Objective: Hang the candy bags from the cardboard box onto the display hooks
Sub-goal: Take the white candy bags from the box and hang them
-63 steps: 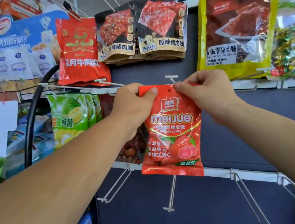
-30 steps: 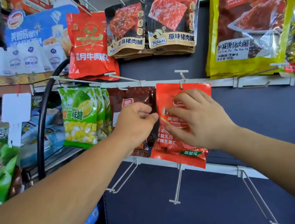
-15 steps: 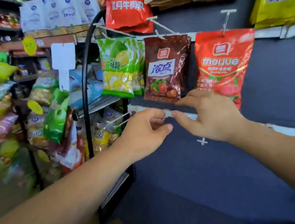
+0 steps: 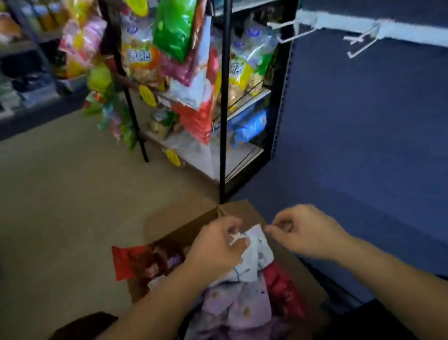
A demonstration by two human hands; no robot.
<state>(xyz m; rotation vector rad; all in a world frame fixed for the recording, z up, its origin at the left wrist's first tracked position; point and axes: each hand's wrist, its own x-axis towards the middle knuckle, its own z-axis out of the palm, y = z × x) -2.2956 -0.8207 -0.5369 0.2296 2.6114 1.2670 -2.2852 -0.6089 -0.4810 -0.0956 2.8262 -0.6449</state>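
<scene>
One pale bag (image 4: 256,256), pinched by left hand (image 4: 215,248), print unreadable

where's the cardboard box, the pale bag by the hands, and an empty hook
cardboard box (image 4: 180,218), head view, on its back flap
pale bag (image 4: 258,256), head view, middle of its front
empty hook (image 4: 298,35), head view, on the wire

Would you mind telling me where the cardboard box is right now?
The cardboard box sits on the floor at bottom centre of the head view, beneath the left hand and right hand, at the foot of the black rack.
</scene>
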